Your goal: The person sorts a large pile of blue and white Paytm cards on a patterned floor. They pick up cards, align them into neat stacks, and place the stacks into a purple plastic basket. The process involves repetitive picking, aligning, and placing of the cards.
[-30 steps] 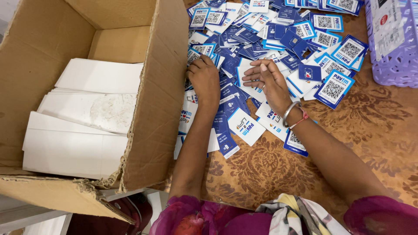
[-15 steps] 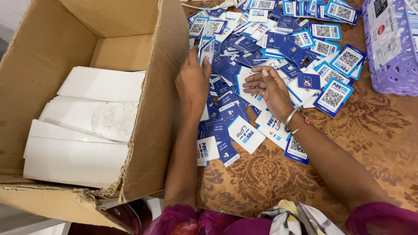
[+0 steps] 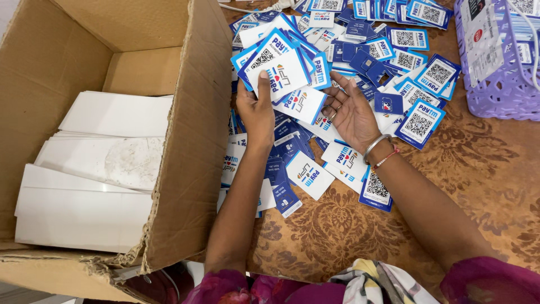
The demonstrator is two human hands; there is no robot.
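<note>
Left hand (image 3: 256,110) grips fanned blue-white cards (image 3: 279,66); right hand (image 3: 351,110) palm-up beside.

So the table (image 3: 478,186) is covered in a brown-gold cloth with a big damask flower pattern, evenly lit with no hard shadows. Past its near left corner, under the cardboard box (image 3: 194,141), there's pale floor (image 3: 17,295) and something dark red (image 3: 163,284).

Patterned brown table (image 3: 450,186) bears scattered cards (image 3: 388,59), cardboard box (image 3: 191,157), purple basket (image 3: 498,90).

Fanned stack of blue-and-white cards (image 3: 281,70) raised, tilted, above the scattered pile.
</note>
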